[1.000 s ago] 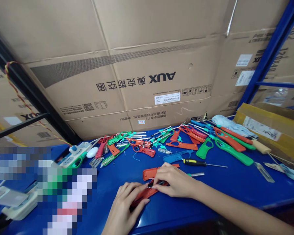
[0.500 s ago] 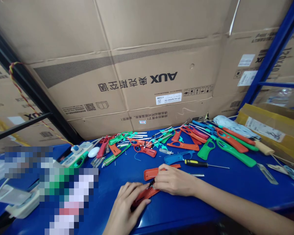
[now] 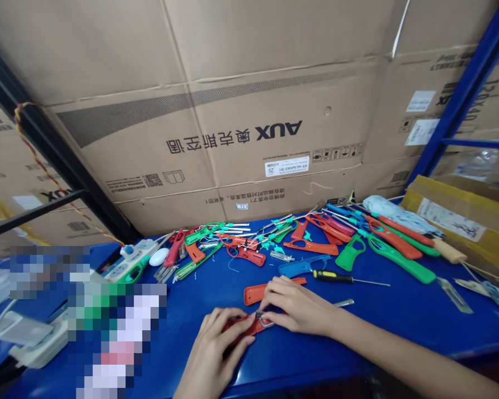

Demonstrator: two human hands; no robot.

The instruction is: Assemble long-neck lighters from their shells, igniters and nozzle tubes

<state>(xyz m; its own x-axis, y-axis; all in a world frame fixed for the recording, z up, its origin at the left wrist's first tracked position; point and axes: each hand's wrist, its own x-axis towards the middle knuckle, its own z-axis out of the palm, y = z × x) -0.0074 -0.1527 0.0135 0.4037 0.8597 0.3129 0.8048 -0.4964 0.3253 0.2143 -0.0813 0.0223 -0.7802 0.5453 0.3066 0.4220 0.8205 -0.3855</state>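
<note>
Two hands work a small dark part [image 3: 259,314] in a red shell [image 3: 258,328] near the table's front edge.
The left hand [image 3: 218,338] grasps the shell between thumb and fingers; the right hand [image 3: 295,307] has its fingertips bunched at the dark part and a wire loop [image 3: 268,323], though I cannot tell which it pinches. The step looks like seating or adjusting that part; the next move calls for a steady left grip, light fingertip pressure and the wire kept clear of the edge. An orange half [image 3: 255,294] lies just beyond at 12 o'clock, a blue shell [image 3: 301,267] at 1, a screwdriver [image 3: 332,276] at 2, and a pile of parts [image 3: 249,256] farther off at 12.
</note>
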